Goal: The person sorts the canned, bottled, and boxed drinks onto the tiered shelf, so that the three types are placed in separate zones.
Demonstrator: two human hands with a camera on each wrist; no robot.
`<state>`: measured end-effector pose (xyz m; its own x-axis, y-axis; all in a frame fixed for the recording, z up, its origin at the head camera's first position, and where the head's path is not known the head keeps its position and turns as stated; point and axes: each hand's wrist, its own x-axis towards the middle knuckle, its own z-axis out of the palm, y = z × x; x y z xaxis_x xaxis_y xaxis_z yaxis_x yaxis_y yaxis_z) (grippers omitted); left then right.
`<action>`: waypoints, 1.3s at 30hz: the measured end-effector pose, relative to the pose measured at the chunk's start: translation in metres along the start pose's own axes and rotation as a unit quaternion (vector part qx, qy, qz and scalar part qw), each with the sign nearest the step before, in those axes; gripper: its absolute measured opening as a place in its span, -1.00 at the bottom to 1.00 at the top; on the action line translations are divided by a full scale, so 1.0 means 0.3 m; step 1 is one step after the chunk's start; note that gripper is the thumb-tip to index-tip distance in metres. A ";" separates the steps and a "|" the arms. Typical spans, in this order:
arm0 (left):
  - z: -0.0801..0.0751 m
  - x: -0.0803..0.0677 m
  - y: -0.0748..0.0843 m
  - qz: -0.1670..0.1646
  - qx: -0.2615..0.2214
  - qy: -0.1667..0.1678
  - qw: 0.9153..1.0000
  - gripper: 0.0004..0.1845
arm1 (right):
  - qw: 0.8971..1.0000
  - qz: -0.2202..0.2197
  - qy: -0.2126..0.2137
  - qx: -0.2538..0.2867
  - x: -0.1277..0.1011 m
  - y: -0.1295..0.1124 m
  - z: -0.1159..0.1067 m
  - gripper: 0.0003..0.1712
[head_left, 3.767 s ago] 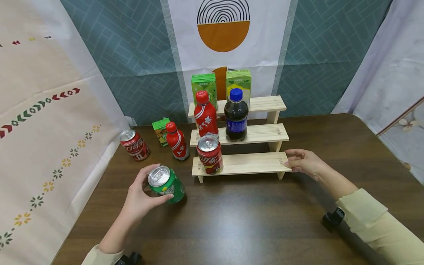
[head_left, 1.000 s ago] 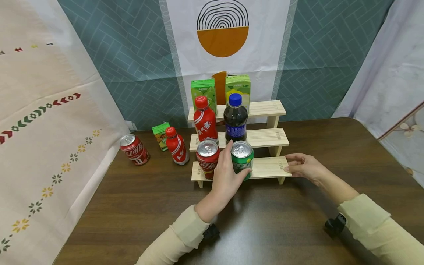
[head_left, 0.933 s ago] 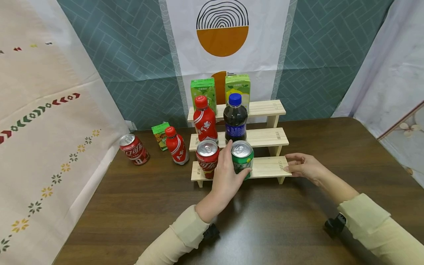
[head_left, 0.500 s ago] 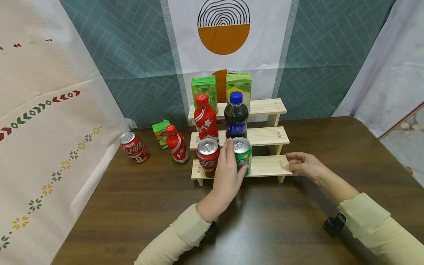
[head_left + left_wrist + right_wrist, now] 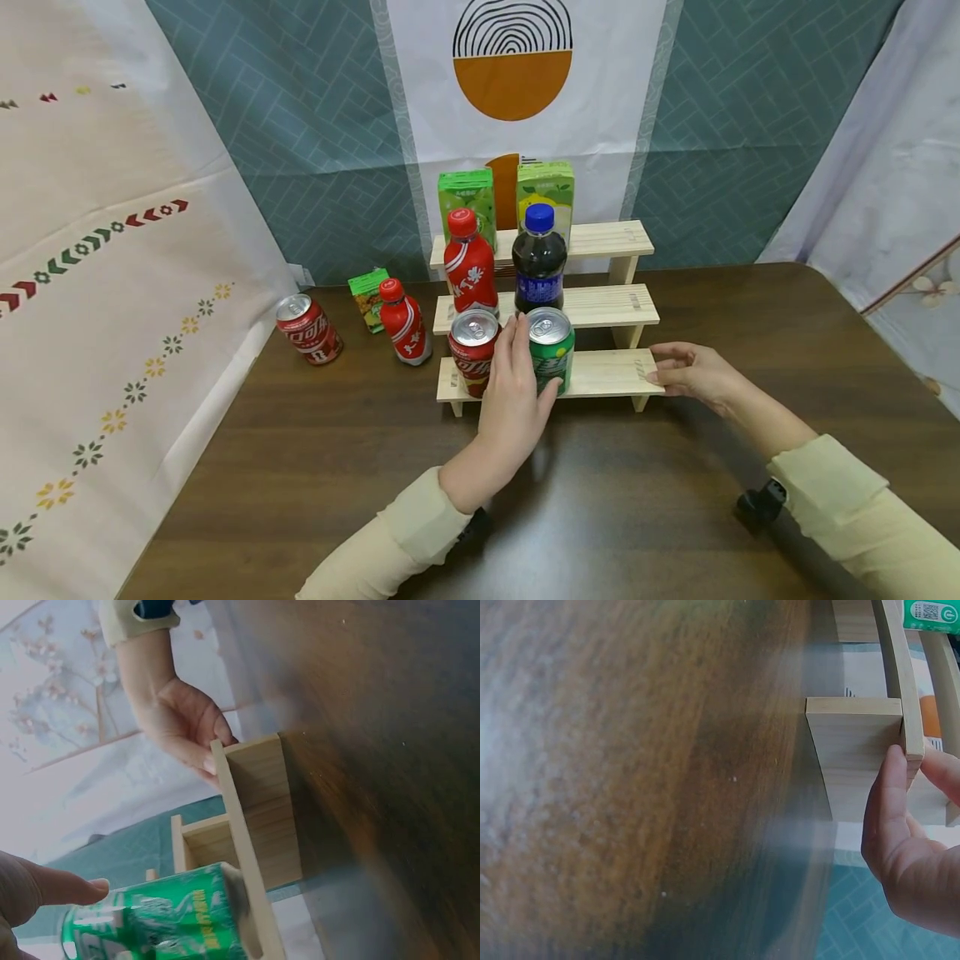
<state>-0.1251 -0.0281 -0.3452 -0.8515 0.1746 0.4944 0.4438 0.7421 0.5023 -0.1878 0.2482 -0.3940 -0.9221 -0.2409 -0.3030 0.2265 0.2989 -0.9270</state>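
My left hand (image 5: 512, 408) is beside the green soda can (image 5: 552, 350), its fingers straight between that can and a red cola can (image 5: 472, 354). The green can stands upright on the lowest step of the wooden tiered shelf (image 5: 607, 372). In the left wrist view, the thumb lies close to the green can (image 5: 169, 919); whether it touches cannot be told. My right hand (image 5: 693, 377) pinches the right end of the lowest step. The right wrist view has the thumb and fingers of that hand (image 5: 911, 851) on either side of the board.
A red bottle (image 5: 471, 271) and a dark cola bottle (image 5: 540, 267) stand on the middle step. Two green juice cartons (image 5: 467, 200) are on the top step. Left of the shelf are another cola can (image 5: 309, 331), a small red bottle (image 5: 405, 325) and a small carton (image 5: 369, 302).
The green can has gone from the table at left onto the lowest step. Since then my left hand's fingers have straightened, and the can sits slightly further back. My right hand stays on the shelf end.
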 end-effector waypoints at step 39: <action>-0.191 0.134 -0.519 -0.040 0.015 0.254 0.966 -0.24 | 1.000 -0.005 -0.002 -0.004 -0.004 -0.005 0.001 -0.15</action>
<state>-0.2124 -0.1737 -0.3629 -0.6326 -0.2183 0.7431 0.3671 0.7604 0.5358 -0.1869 0.2480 -0.3922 -0.9229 -0.2482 -0.2944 0.2145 0.3036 -0.9283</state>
